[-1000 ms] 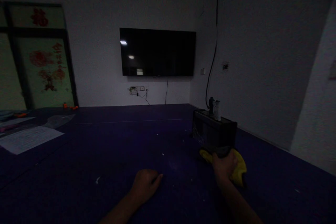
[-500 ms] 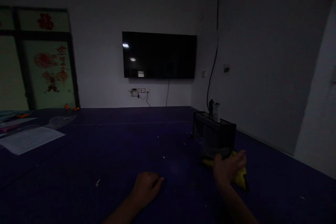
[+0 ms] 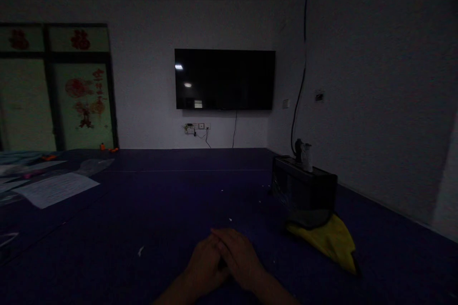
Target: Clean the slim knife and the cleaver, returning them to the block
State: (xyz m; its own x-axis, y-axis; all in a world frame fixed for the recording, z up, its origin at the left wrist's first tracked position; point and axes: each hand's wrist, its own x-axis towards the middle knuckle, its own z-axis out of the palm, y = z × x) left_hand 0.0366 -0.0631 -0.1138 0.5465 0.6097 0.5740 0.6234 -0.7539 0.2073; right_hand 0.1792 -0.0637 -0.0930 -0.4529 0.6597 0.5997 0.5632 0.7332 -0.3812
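At the bottom centre, my left hand [image 3: 204, 263] and my right hand [image 3: 243, 259] are pressed together just above the dark blue-purple table surface. Fingers of my right hand lie closed over those of my left hand, which are curled and partly covered. No object shows in either one. To the right of my hands lies a yellow cloth [image 3: 331, 243] with a dark edge, apart from them. It rests against the front of a black box [image 3: 304, 188] with dark, shiny sides. On the box stands a small clear cylinder [image 3: 307, 157] beside a dark object.
Papers [image 3: 59, 189] and a crumpled clear plastic sheet [image 3: 93, 167] lie at the left, with small orange things [image 3: 113, 149] farther back. White scraps [image 3: 140, 250] dot the dark surface [image 3: 171, 200]. A television [image 3: 225, 79] hangs on the far wall. A black cable [image 3: 302, 76] runs down behind the box.
My right hand has left the yellow cloth and moved left onto my left hand. The cloth now lies spread in front of the box. The view has shifted slightly left.
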